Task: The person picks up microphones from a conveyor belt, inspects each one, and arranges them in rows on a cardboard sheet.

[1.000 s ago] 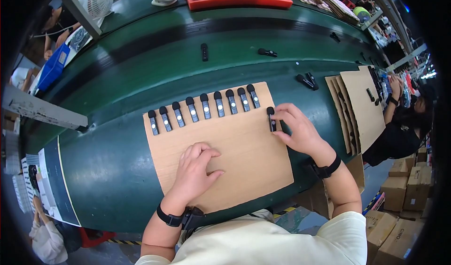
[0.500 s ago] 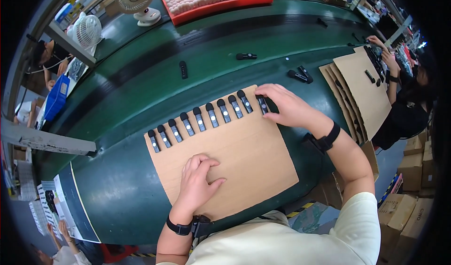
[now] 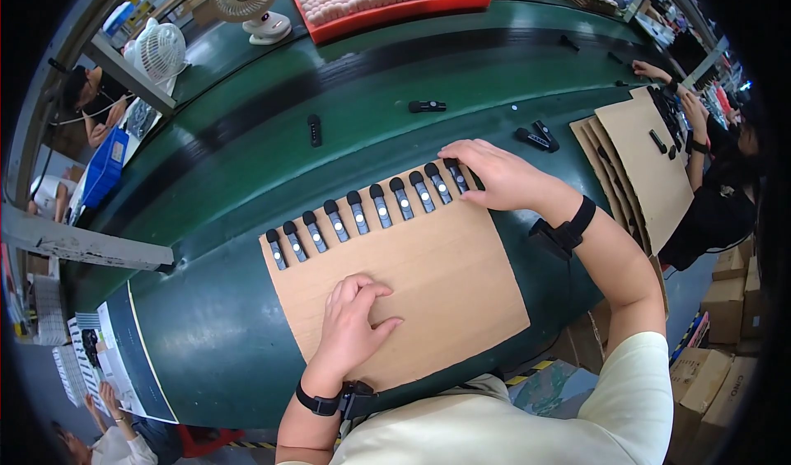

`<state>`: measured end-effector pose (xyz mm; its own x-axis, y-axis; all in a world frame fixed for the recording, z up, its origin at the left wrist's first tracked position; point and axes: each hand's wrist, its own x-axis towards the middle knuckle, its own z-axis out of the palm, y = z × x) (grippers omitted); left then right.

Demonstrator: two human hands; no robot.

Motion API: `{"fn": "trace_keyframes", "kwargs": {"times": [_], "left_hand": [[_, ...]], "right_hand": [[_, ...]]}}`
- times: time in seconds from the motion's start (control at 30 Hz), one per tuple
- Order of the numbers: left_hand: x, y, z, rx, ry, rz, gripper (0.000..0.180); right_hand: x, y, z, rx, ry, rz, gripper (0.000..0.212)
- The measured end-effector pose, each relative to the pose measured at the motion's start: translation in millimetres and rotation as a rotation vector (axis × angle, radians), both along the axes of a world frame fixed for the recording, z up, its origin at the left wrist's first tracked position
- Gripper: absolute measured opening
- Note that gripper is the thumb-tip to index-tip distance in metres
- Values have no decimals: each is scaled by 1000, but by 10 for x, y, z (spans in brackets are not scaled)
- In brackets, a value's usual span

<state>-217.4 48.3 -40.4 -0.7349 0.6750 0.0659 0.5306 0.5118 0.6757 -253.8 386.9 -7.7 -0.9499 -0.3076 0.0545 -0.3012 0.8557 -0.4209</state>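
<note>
Ten black clips [image 3: 380, 205], one cardboard sheet [image 3: 437, 284]

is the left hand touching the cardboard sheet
Touching. The head view shows the left hand lying flat on the cardboard sheet, fingers curled on its surface and no gap beneath, well below the row of black parts.

The right hand [image 3: 494, 172] has set its small black part [image 3: 456, 174] down at the far right corner of the cardboard sheet [image 3: 428, 284], lengthening the row [image 3: 362, 210] to ten; its fingers now lie flat beside it.
</note>
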Motion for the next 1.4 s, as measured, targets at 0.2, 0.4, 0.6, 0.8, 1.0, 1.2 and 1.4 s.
{"fn": "trace_keyframes", "kwargs": {"times": [0.2,0.4,0.6,0.8,1.0,1.2,1.4], "left_hand": [[0,17,14,-6,-1,2,46],[-13,7,50,-10,18,15,46],[-120,-229,286,171,-63,69,35],[-715,-839,686,227,68,262,15],[-1745,-1072,757,233,7,344,10],[-2588,-856,586,17,44,321,15],[-3123,-530,199,-64,106,282,25]], "right_hand": [[16,41,16,-76,-11,-8,67],[-48,90,91,-130,-16,-7,65],[-448,-2,270,-58,-7,-149,50],[-1149,-216,120,173,44,-115,34],[-1438,-228,60,293,53,-110,25],[-881,-943,398,-267,-6,-172,23],[208,-1666,462,-800,-171,107,26]]}}
